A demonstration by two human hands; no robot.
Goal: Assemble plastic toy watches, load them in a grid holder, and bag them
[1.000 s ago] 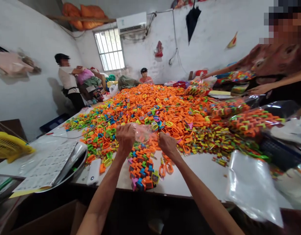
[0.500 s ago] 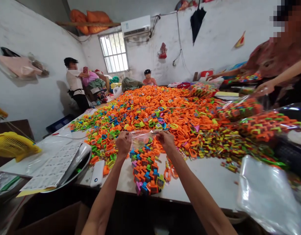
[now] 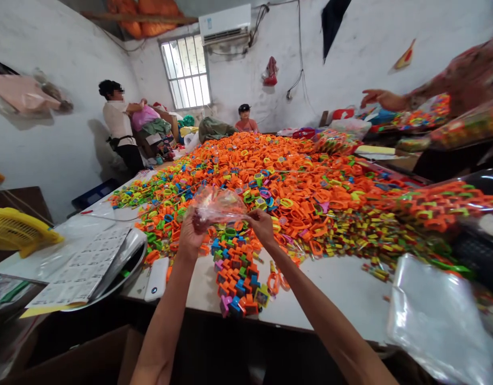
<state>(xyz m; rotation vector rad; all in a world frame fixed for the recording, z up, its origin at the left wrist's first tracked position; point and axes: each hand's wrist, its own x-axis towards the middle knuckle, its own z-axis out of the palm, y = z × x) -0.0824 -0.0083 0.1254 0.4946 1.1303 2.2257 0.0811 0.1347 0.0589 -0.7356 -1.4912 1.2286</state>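
My left hand (image 3: 191, 231) and my right hand (image 3: 262, 225) are both closed on the edges of a clear plastic bag (image 3: 218, 206), held up between them above the table. Directly under the bag, near the front edge, lies a packed block of small orange, blue and green plastic toys (image 3: 236, 275). Beyond it a huge heap of mostly orange plastic toys (image 3: 278, 182) covers the white table (image 3: 343, 286).
A white phone (image 3: 154, 278) and a metal basin with printed sheets (image 3: 90, 267) lie at left, a yellow basket (image 3: 17, 232) further left. Clear bags (image 3: 434, 315) lie at right. Another person's hand (image 3: 377, 98) reaches over filled bags at right. Two people stand at the back.
Both my hands have lifted the clear bag higher and it now bulges upward. The person at right has drawn back and raised an arm.
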